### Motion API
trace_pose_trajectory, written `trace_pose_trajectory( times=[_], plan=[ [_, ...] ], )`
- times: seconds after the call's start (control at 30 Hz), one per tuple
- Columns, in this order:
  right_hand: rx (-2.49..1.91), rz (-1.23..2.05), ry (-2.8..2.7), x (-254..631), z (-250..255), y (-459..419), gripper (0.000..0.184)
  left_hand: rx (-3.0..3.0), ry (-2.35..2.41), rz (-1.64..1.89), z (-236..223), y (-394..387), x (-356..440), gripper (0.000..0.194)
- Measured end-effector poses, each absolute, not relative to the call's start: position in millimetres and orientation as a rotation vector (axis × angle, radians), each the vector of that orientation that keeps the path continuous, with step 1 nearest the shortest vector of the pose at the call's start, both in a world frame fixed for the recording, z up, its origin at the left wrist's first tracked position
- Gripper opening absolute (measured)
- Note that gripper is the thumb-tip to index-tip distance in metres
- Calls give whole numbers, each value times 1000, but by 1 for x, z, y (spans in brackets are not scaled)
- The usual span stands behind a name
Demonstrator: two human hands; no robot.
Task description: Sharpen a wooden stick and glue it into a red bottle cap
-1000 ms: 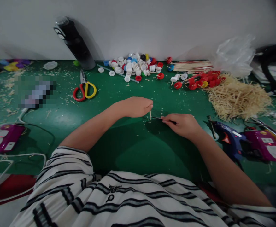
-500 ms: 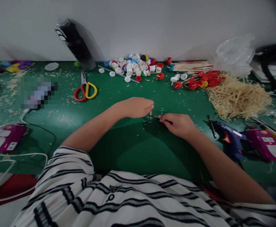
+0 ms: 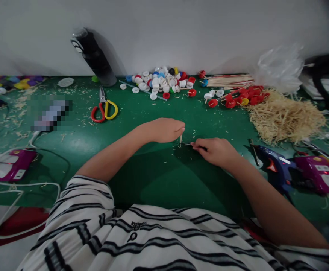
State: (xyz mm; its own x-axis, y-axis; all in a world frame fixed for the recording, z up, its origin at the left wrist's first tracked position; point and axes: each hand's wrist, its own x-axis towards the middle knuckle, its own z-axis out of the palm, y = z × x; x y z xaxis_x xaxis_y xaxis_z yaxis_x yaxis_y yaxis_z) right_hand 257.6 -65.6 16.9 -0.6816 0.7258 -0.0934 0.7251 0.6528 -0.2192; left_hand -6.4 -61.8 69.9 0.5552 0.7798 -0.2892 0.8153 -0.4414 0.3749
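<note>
In the head view, the left hand (image 3: 166, 130) is pinching a short wooden stick (image 3: 181, 138) in a narrow grip over the green counter (image 3: 158, 180), the stick's long axis running nearly upright and its free end pointing down below that hand. From the other side, the right hand (image 3: 216, 150) is holding a thin dark tool (image 3: 187, 143) in an equally narrow grip, the tool pointing leftward, roughly crosswise to the stick near its lower end, though whether the two are touching I cannot tell. The stick is lying just left of the right hand's grip, the left hand being nearer.
</note>
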Motion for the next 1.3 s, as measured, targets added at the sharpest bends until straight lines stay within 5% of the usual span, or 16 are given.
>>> trace_pose_trajectory(
  times=[0.67, 1.3],
  plan=[
    [-1009, 546, -2628, 271, 2, -54, 18, 2307, 1305, -109, 71, -61, -5, 36],
    [-1123, 367, -2812, 263, 12, -60, 24, 2320, 1290, -74, 66, -58, -9, 35]
  ],
)
